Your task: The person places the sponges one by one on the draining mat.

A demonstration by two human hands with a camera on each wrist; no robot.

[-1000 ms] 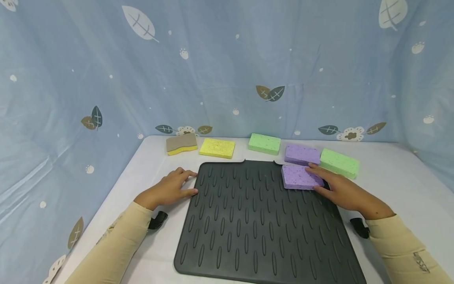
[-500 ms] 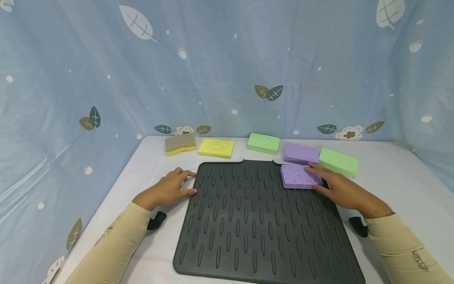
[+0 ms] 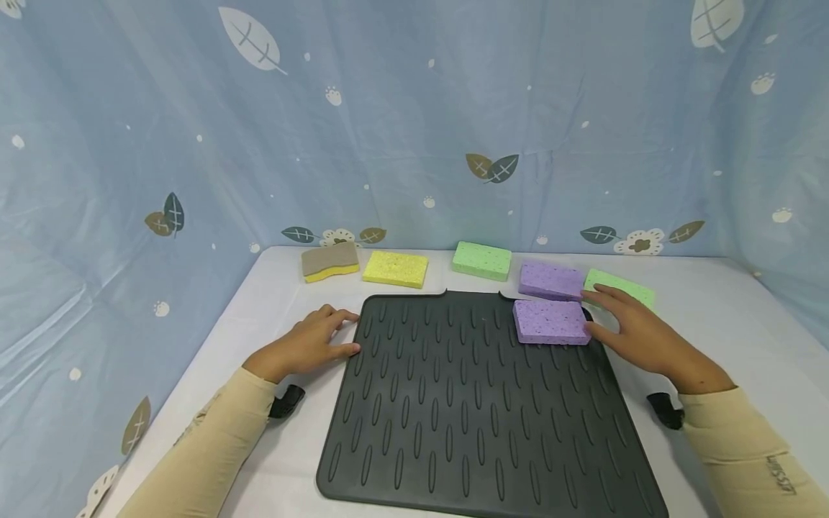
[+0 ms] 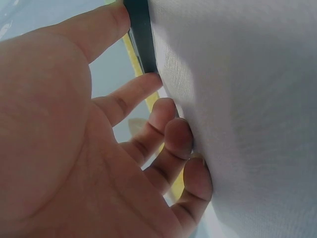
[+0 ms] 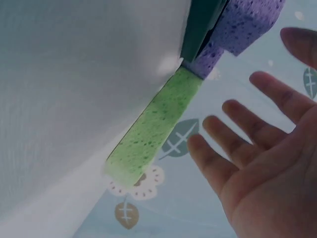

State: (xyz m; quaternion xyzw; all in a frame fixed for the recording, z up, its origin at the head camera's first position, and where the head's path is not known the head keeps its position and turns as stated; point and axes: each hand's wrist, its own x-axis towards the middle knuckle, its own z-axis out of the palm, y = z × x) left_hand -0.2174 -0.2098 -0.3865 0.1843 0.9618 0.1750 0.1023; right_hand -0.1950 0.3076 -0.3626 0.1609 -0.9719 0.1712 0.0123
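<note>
A purple sponge [image 3: 550, 322] lies flat on the far right corner of the dark ridged mat [image 3: 466, 403]. Just right of it is my right hand [image 3: 637, 337], fingers spread and apart from the sponge in the right wrist view, where the palm [image 5: 282, 178] shows nothing held. My left hand [image 3: 303, 347] rests by the mat's left edge, its thumb and index fingertip right at the rim. In the left wrist view the other fingers [image 4: 178, 139] are loosely bent near the white tabletop.
Behind the mat, a grey-and-yellow sponge [image 3: 330, 262], a yellow sponge [image 3: 396, 269], a green sponge [image 3: 482, 260] and a second purple sponge [image 3: 550, 280] form a row. Another green sponge [image 3: 624, 285] is partly behind my right hand. A blue patterned curtain [image 3: 388, 108] stands behind the white table [image 3: 272, 288].
My right hand has let go of the purple sponge and drawn back slightly to the right. The sponge stays on the mat's corner; my left hand has not moved.
</note>
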